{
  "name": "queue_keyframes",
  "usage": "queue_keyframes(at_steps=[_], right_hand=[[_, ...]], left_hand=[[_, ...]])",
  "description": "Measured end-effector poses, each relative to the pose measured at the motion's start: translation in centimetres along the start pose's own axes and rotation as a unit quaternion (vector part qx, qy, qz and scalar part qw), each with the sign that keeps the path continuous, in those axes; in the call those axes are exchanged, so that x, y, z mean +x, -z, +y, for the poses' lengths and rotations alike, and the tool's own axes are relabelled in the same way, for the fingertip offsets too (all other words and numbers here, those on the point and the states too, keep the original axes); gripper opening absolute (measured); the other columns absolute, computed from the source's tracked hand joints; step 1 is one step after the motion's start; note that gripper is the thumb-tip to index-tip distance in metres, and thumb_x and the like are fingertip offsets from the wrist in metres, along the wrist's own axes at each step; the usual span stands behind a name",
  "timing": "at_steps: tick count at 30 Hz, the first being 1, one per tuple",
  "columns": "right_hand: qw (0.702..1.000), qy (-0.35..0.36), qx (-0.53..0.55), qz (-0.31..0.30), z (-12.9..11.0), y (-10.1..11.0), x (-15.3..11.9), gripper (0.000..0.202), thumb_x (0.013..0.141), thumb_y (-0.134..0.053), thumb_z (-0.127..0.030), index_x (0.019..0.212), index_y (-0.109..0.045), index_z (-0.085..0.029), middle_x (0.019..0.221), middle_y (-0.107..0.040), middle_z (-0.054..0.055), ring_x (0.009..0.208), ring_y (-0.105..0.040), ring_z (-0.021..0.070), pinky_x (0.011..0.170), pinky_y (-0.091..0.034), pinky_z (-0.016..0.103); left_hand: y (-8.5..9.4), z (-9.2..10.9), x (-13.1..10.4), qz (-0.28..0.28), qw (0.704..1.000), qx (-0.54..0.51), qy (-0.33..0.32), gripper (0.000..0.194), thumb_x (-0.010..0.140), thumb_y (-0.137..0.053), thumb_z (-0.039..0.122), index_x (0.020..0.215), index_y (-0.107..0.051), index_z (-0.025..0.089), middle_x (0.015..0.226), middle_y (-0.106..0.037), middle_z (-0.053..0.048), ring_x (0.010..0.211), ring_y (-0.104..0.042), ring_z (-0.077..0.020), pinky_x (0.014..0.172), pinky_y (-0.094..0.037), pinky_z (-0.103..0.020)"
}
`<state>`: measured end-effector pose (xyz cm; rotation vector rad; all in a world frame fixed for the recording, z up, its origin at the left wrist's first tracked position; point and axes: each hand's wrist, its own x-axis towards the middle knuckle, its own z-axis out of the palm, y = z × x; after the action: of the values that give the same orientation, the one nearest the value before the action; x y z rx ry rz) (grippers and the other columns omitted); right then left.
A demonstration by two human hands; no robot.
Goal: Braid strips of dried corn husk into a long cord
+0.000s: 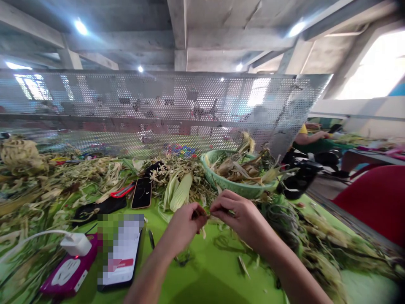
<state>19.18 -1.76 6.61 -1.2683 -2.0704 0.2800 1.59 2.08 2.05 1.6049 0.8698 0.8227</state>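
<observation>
Head | left hand (pixel 186 220), right hand (pixel 236 211): fingers pinching thin strip (pixel 208 215) | basket (pixel 232 186) rim beyond

A perforated metal partition (pixel 177 101) stands below concrete ceiling beams (pixel 180 25), with a bright window (pixel 373 63) and red chair (pixel 376 198) to its right.

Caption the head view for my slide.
Bare left hand and bare right hand pinch pale plant fibre above a green tabletop, near a round green husk-filled basket.
</observation>
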Motion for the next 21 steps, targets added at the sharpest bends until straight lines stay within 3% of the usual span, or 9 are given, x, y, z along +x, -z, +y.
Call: queue_keyframes(at_steps=[5, 11, 13, 15, 18, 21], right_hand=[[0.988, -0.058, 0.137, -0.029, 1.3, -0.1, 0.0, 0.008, 0.079, -0.064, -0.026, 0.074, -0.066, -0.020, 0.077, -0.058, 0.002, 0.072, -0.055, 0.0153, 0.066, -0.042, 0.024], [0.932, -0.136, 0.325, -0.079, 1.9, -0.4, 0.0, 0.020, 0.076, -0.067, -0.033, 0.073, -0.061, -0.015, 0.067, -0.053, -0.001, 0.063, -0.046, 0.0116, 0.058, -0.037, 0.022], [0.923, -0.149, 0.348, -0.074, 1.9, -0.7, 0.1, 0.023, 0.076, -0.067, -0.036, 0.074, -0.059, -0.014, 0.066, -0.052, -0.001, 0.060, -0.044, 0.0103, 0.056, -0.036, 0.021], [0.926, -0.157, 0.337, -0.060, 1.9, -1.1, 0.2, 0.024, 0.078, -0.064, -0.038, 0.076, -0.058, -0.015, 0.065, -0.050, -0.002, 0.056, -0.041, 0.0090, 0.052, -0.034, 0.020], [0.962, -0.136, 0.233, -0.035, 1.6, -1.7, 0.2, 0.023, 0.084, -0.057, -0.037, 0.077, -0.060, -0.015, 0.063, -0.050, -0.003, 0.055, -0.041, 0.0089, 0.050, -0.032, 0.019], [0.993, -0.073, 0.095, -0.023, 1.0, -1.9, 0.2, 0.022, 0.089, -0.050, -0.031, 0.080, -0.063, -0.017, 0.069, -0.058, -0.001, 0.063, -0.049, 0.0116, 0.057, -0.037, 0.021]], left_hand=[[0.0, 0.5, -0.6, -0.099, 0.994, -0.054, -0.003, 0.019, 0.074, -0.063, 0.035, 0.078, -0.060, 0.016, 0.068, -0.055, 0.000, 0.059, -0.049, -0.0116, 0.055, -0.037, -0.023], [0.2, 1.3, -1.0, -0.171, 0.969, -0.177, 0.008, 0.029, 0.069, -0.071, 0.039, 0.077, -0.060, 0.014, 0.069, -0.052, 0.000, 0.060, -0.049, -0.0100, 0.058, -0.041, -0.023], [0.2, 1.3, -1.0, -0.157, 0.960, -0.231, 0.012, 0.028, 0.068, -0.073, 0.036, 0.080, -0.061, 0.013, 0.071, -0.053, -0.001, 0.061, -0.049, -0.0094, 0.058, -0.042, -0.022], [0.2, 1.1, -0.8, -0.109, 0.956, -0.273, 0.010, 0.026, 0.071, -0.071, 0.033, 0.083, -0.060, 0.014, 0.071, -0.053, 0.000, 0.060, -0.048, -0.0077, 0.056, -0.040, -0.020], [0.1, 0.5, -0.4, -0.029, 0.949, -0.315, 0.013, 0.018, 0.076, -0.066, 0.028, 0.085, -0.059, 0.015, 0.070, -0.051, 0.002, 0.058, -0.045, -0.0055, 0.056, -0.036, -0.017], [0.1, 0.0, 0.1, 0.004, 0.946, -0.323, 0.017, 0.010, 0.077, -0.060, 0.022, 0.085, -0.058, 0.015, 0.071, -0.051, 0.002, 0.058, -0.044, -0.0052, 0.056, -0.034, -0.017]])
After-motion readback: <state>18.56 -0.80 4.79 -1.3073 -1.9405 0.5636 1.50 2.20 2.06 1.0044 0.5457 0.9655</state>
